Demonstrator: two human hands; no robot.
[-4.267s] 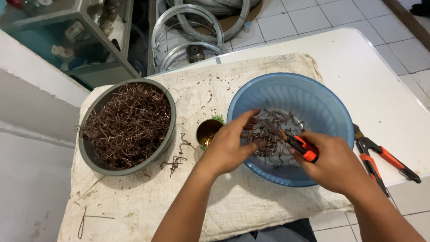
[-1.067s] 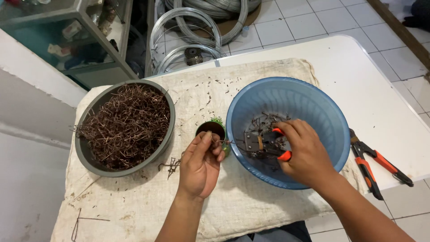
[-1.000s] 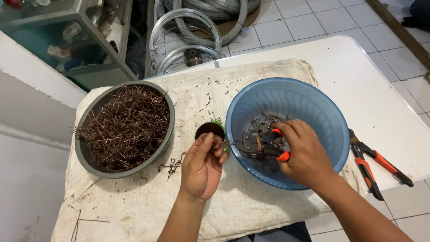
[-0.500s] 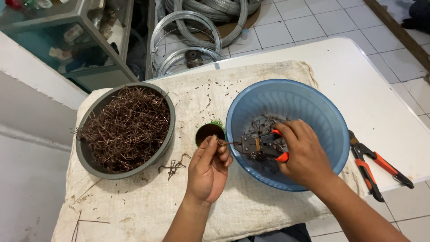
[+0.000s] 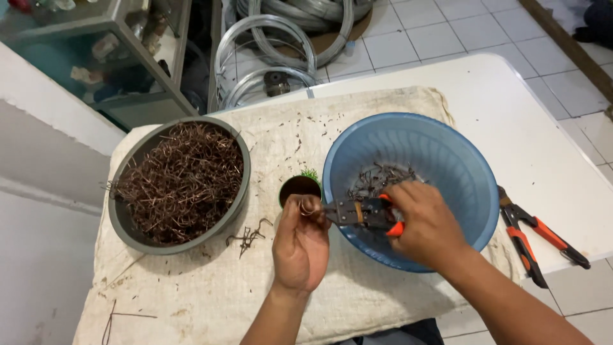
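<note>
Seen from above, a person's two bare hands meet over a cloth-covered bench (image 5: 191, 300); the left hand (image 5: 300, 246) has its fingers (image 5: 305, 206) pinched together on a small curl of wire (image 5: 310, 207); the right hand (image 5: 426, 220) has its fingers wrapped tight around the orange handles of a pair of pliers (image 5: 364, 214), whose dark nose points left and meets the curl of wire at the left fingertips; just beyond the left fingers stands a small dark cup (image 5: 299, 189), with a bit of green at its far rim; under and beyond the right fingers sits a blue plastic basin (image 5: 460, 160), holding a thin scatter of short bent wire pieces (image 5: 377, 179); well to the left of the left fingers sits a grey bowl (image 5: 124, 223), heaped with brown bent wire pieces (image 5: 182, 182); a few loose bent wires (image 5: 246, 236) lie on the cloth between the grey bowl and the left hand; to the right of the right hand, past the basin, a second orange-handled tool (image 5: 533, 236) lies on the white bench; on the tiled floor beyond the bench lie coils of silver wire (image 5: 268, 57).
</note>
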